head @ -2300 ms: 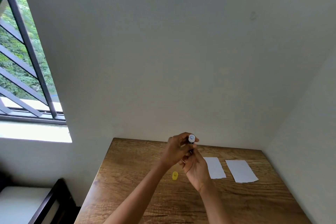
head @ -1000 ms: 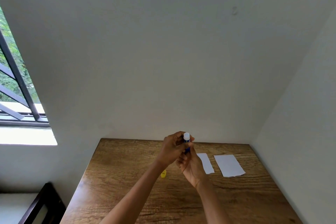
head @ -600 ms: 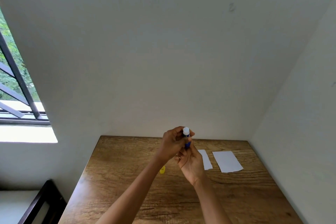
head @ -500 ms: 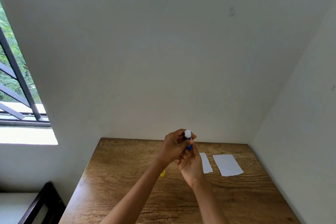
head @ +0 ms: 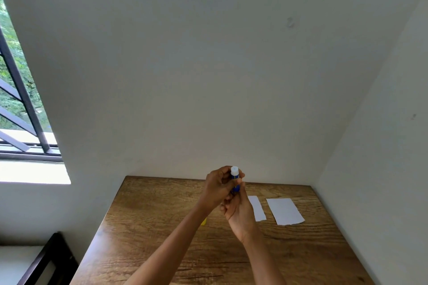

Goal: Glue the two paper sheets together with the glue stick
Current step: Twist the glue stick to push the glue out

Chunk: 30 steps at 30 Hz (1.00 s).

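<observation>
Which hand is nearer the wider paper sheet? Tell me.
Right. The right hand grips the glue stick from below, just left of the narrow sheet; the wider paper sheet lies beyond. The left hand is farther left.

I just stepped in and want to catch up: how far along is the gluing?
Early. Done: the yellow cap lies on the table, off the stick. In hand: the left hand and right hand both hold the glue stick upright, white tip up. Left: the two paper sheets lie apart; I see no glue applied, and nothing is joined.
</observation>
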Each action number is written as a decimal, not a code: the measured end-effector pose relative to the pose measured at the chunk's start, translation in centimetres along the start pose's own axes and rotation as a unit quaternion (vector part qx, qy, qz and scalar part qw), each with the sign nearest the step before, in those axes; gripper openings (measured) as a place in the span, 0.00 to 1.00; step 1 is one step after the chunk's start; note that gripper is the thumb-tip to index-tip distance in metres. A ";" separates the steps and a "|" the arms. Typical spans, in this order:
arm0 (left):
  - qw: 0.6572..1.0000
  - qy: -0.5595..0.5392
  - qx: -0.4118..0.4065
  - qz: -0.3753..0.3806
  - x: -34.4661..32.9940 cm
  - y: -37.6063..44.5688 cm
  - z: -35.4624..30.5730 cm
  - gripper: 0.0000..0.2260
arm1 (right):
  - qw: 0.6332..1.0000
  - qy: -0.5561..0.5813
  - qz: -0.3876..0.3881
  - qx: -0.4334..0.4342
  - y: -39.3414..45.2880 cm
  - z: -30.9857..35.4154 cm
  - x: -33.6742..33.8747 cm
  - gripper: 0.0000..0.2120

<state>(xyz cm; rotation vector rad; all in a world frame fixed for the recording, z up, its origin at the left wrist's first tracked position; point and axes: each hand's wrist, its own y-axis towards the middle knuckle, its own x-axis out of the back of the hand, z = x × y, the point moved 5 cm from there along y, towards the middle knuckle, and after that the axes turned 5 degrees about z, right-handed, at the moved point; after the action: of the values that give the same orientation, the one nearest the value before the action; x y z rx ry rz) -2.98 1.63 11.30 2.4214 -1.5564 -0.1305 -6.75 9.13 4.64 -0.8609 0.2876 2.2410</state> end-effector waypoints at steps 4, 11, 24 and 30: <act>1.000 -0.003 -0.005 0.005 0.3 0.2 0.0 0.10 | 0.999 0.028 0.019 0.018 -0.7 0.1 0.4 0.13; 1.000 -0.003 -0.011 0.025 -0.4 0.3 -0.4 0.08 | 1.000 -0.004 0.003 0.008 -0.5 0.8 0.0 0.18; 1.000 0.017 -0.015 0.020 0.2 0.3 -0.7 0.07 | 0.999 0.042 0.012 0.011 -0.4 0.3 -0.9 0.19; 1.000 -0.010 -0.007 0.020 1.0 0.3 -0.6 0.09 | 0.999 0.039 0.037 0.004 -0.7 0.2 -1.0 0.15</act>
<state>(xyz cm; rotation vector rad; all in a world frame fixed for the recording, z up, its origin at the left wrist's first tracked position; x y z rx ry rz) -2.68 0.70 12.06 2.3839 -1.6052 -0.1579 -5.87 9.15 5.44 -0.9490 0.3705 2.2767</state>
